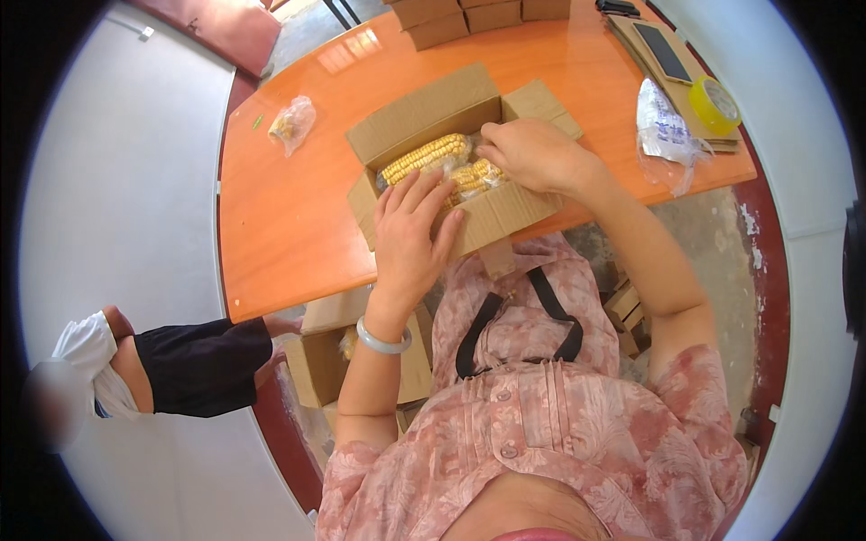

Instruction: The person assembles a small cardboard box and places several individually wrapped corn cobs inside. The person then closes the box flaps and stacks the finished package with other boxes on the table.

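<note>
An open cardboard box with raised flaps stands on the orange table near its front edge. Inside lie several yellow corn cobs in clear plastic wrap. My left hand, with a pale bangle on the wrist, lies over the box's near wall, its fingers spread on the wrapped corn. My right hand reaches over the box's right end, fingers bent at the wrapping beside the cobs; whether it pinches anything is hidden.
Small cardboard boxes are stacked at the far edge. A plastic wrapper lies left. Right are yellow tape, a printed plastic bag and a phone on flat cardboard. An open carton sits below; a person stands left.
</note>
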The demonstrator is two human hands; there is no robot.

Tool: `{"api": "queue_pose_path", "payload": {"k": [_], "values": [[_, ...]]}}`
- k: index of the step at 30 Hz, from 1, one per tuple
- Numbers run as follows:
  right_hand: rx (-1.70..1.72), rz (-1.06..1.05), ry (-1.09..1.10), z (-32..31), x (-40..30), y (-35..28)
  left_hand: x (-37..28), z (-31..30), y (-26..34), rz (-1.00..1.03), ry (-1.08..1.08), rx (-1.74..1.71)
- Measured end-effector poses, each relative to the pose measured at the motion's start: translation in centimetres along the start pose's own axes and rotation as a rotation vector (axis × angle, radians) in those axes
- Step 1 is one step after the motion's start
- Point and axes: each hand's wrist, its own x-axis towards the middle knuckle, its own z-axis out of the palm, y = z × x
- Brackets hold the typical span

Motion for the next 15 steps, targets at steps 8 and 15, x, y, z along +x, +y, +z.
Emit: {"api": "queue_pose_path", "payload": {"k": [8,15], "values": [[-0.143,-0.022,-0.095,-0.4,-0.5,-0.8,0.0,0.0,-0.3,-0.013,-0.023,-0.019],[-0.398,-0.175,0.033,-0.9,-1.6,-1.6,1.1,-2.5,-0.8,-0.022,0.021,-0.167]]}}
